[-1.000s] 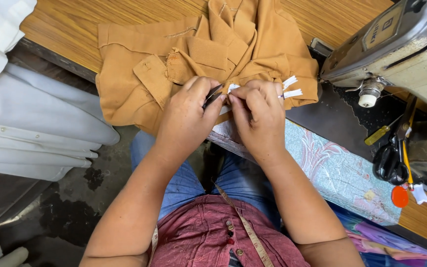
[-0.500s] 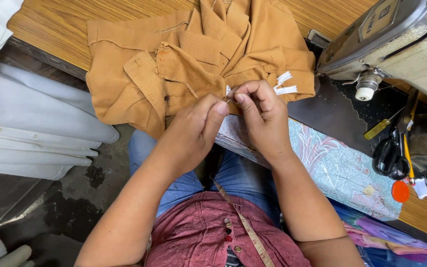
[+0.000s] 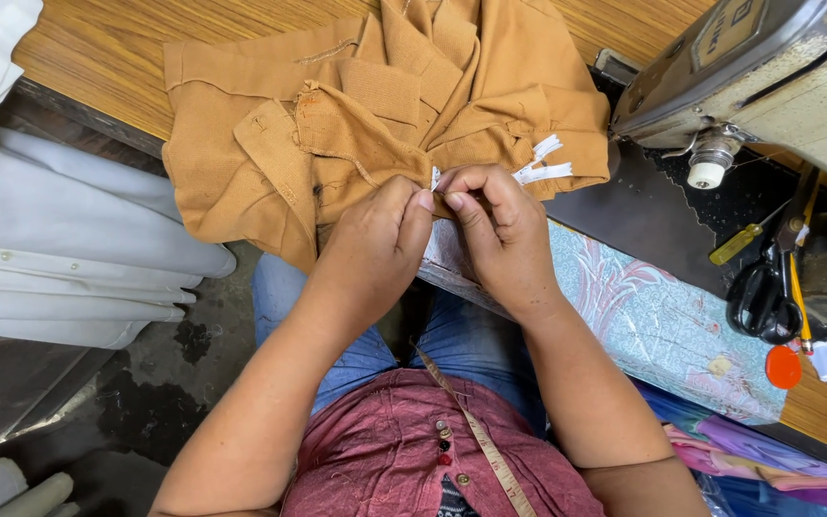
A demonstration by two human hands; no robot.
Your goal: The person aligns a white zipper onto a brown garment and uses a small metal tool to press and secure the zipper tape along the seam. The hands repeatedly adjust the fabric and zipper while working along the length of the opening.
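A tan cloth garment (image 3: 356, 124) lies bunched on the wooden table (image 3: 98, 57), its near edge hanging over the table's front. My left hand (image 3: 375, 244) and my right hand (image 3: 500, 235) meet at that near edge, fingertips pinched together on the fabric by a small white tag (image 3: 435, 178). Two more white tags (image 3: 543, 163) stick out of the garment just right of my right hand. Whether my left hand also holds a small tool is hidden by the fingers.
A sewing machine (image 3: 768, 77) stands at the right. Black scissors (image 3: 763, 297) and a yellow-handled tool (image 3: 739, 244) lie near it. Folded white garments (image 3: 59, 258) are stacked at the left. A patterned cloth (image 3: 662, 316) covers the table's front. A measuring tape (image 3: 476, 431) hangs on my chest.
The garment has been pulled left and opened out somewhat. Both hands have stayed together at its near edge, fingers shifting along the seam by the white tag.
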